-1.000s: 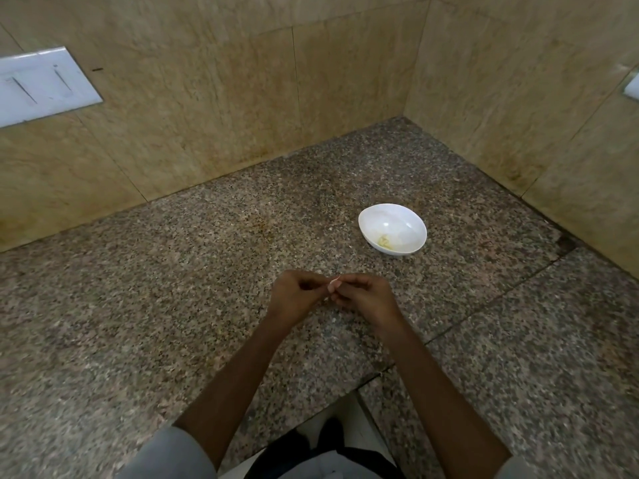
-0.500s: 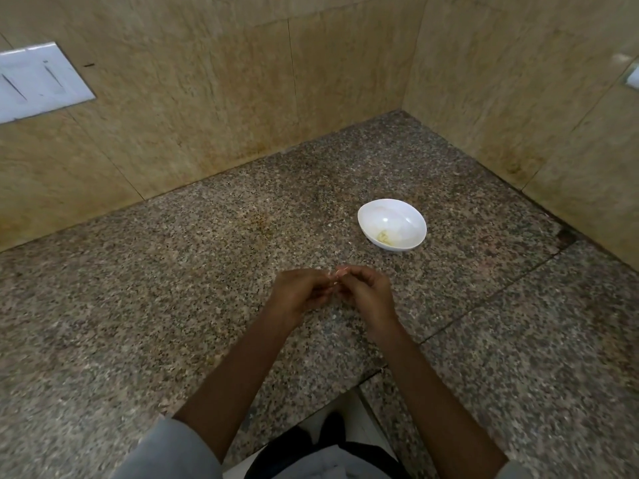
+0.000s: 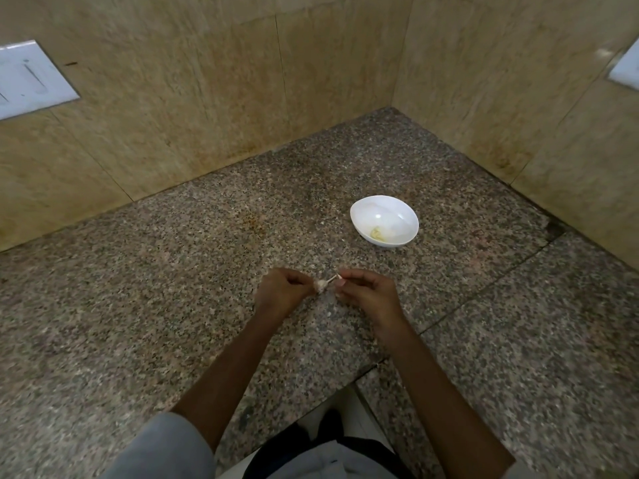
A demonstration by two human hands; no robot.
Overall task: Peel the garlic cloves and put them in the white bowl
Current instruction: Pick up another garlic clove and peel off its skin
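Round white bowl (image 3: 383, 210) on the speckled stone counter (image 3: 155, 305), far right, near the corner of the tan tiled walls (image 3: 345, 81), pale peeled garlic bits (image 3: 377, 233) inside it, small papery garlic clove (image 3: 321, 285) in front of the bowl, between the left hand (image 3: 281, 293) and the right hand (image 3: 366, 293)

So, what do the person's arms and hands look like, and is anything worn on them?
Both forearms are bare. The left hand and right hand wear no gloves, and no ring, watch or bracelet shows. A light grey sleeve covers the left arm above the elbow.
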